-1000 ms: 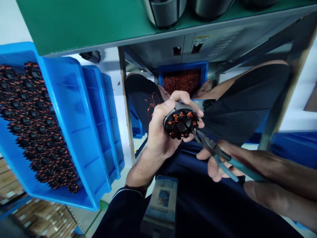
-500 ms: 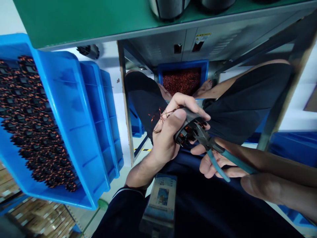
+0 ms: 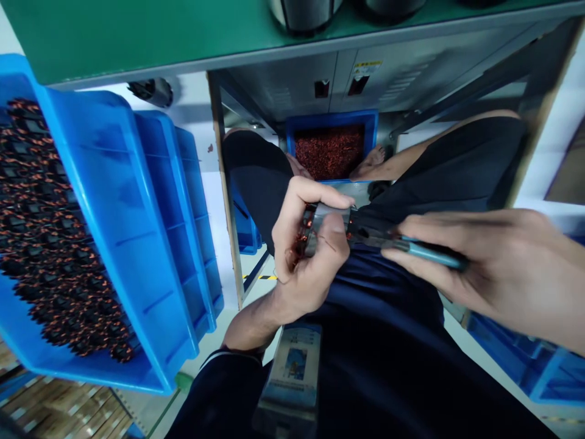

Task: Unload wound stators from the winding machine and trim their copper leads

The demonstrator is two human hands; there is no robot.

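Observation:
My left hand [image 3: 311, 262] is wrapped round a metal-sleeved motor part [image 3: 325, 213] with copper windings, held above my lap. Copper shows at both ends of the part, and fine wire hangs by my fingers. My right hand [image 3: 493, 262] grips pliers [image 3: 429, 251] with teal handles from the right. The dark jaws point left and meet the right end of the part; whether they are closed on a wire is too blurred to tell.
On the left, a blue bin [image 3: 150, 244] holds many wound parts [image 3: 55, 244]. A blue box [image 3: 290, 137] of copper scraps sits between my feet. Metal cylinders [image 3: 306, 15] stand on the green table [image 3: 137, 36]. Another cylinder [image 3: 158, 92] lies beneath its left edge.
The part has turned in my left hand, its end now facing right. My right hand has risen and closed round the pliers, which now lie flatter, their handles closer together.

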